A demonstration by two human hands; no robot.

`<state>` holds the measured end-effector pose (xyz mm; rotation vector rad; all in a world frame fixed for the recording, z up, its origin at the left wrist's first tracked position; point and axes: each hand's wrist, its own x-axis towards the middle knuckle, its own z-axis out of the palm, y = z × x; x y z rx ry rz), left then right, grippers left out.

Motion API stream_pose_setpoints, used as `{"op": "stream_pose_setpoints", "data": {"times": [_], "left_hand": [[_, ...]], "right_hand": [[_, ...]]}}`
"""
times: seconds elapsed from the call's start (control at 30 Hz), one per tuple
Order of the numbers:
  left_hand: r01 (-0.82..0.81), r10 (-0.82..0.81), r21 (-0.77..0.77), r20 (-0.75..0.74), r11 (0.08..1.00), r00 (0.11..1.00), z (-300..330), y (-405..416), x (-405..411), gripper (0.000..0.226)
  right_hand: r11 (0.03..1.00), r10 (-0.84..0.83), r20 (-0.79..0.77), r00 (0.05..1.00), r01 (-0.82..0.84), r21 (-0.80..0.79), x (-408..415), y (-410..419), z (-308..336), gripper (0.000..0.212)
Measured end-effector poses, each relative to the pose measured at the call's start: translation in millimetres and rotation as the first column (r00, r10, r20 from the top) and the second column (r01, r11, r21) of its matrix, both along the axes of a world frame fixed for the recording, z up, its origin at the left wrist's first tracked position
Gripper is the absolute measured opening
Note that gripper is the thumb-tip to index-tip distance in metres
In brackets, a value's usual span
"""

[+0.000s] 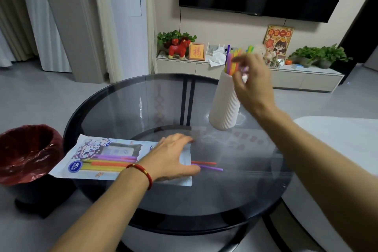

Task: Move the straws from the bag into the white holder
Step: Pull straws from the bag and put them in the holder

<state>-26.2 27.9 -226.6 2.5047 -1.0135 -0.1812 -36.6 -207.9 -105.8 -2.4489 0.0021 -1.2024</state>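
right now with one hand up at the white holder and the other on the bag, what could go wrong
1. The right hand is at the straws atop the tall, narrow white holder; a knock might tip it on the glass table.
2. A red straw and a purple straw stick out of the bag under the left hand; they could roll away.

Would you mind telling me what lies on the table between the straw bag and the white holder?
In the head view, only bare glass table lies between the bag and the white holder; two loose straws poke from the bag's mouth.
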Motion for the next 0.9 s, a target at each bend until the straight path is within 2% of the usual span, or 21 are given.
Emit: {"op": "stream_pose_setpoints", "data": {"times": [0.07, 0.13, 0.2, 0.27, 0.43, 0.5, 0.63, 0.7, 0.73, 0.83, 0.9], "left_hand": [[0.043, -0.052, 0.233, 0.032, 0.972, 0.998, -8, 10, 0, 0.117], [0.041, -0.043, 0.381, -0.002, 0.924, 0.999, -14, 21, 4, 0.136], [0.032, -0.030, 0.376, -0.012, 0.926, 0.999, -16, 26, 8, 0.140], [0.006, -0.025, 0.323, 0.053, 0.946, 0.998, -13, 27, 9, 0.133], [-0.020, -0.046, 0.273, 0.233, 0.962, 0.971, -5, 22, 3, 0.108], [-0.013, -0.060, 0.254, 0.277, 0.967, 0.959, -1, 19, -2, 0.105], [-0.021, -0.066, 0.263, 0.319, 0.965, 0.946, 7, 14, -11, 0.103], [-0.041, -0.079, 0.289, 0.393, 0.956, 0.916, 8, 14, -14, 0.104], [-0.054, -0.088, 0.303, 0.437, 0.952, 0.895, 8, 13, -15, 0.106], [-0.074, -0.129, 0.343, 0.533, 0.936, 0.836, 9, 9, -17, 0.113], [-0.077, -0.147, 0.366, 0.547, 0.927, 0.824, 11, 9, -17, 0.114]], "right_hand": [[0.992, 0.085, -0.198, 0.977, -0.063, 0.110, -20, 16, -46, 0.022], [0.983, 0.136, -0.438, 0.889, -0.067, 0.170, -35, 32, -94, 0.023], [0.979, 0.148, -0.569, 0.809, -0.038, 0.200, -45, 41, -127, 0.027], [0.985, 0.122, -0.643, 0.756, -0.015, 0.169, -50, 44, -143, 0.031], [0.972, 0.171, -0.612, 0.772, -0.029, 0.234, -60, 52, -156, 0.040], [0.940, 0.237, -0.579, 0.780, -0.033, 0.340, -60, 55, -156, 0.042], [0.791, 0.416, -0.543, 0.730, 0.003, 0.611, -59, 61, -154, 0.033], [0.652, 0.552, -0.483, 0.679, 0.008, 0.758, -61, 64, -155, 0.025], [0.613, 0.590, -0.460, 0.664, 0.002, 0.790, -62, 64, -156, 0.023], [0.657, 0.594, -0.477, 0.648, -0.048, 0.753, -64, 61, -156, 0.017], [0.667, 0.597, -0.478, 0.644, -0.067, 0.742, -63, 59, -154, 0.018]]}}
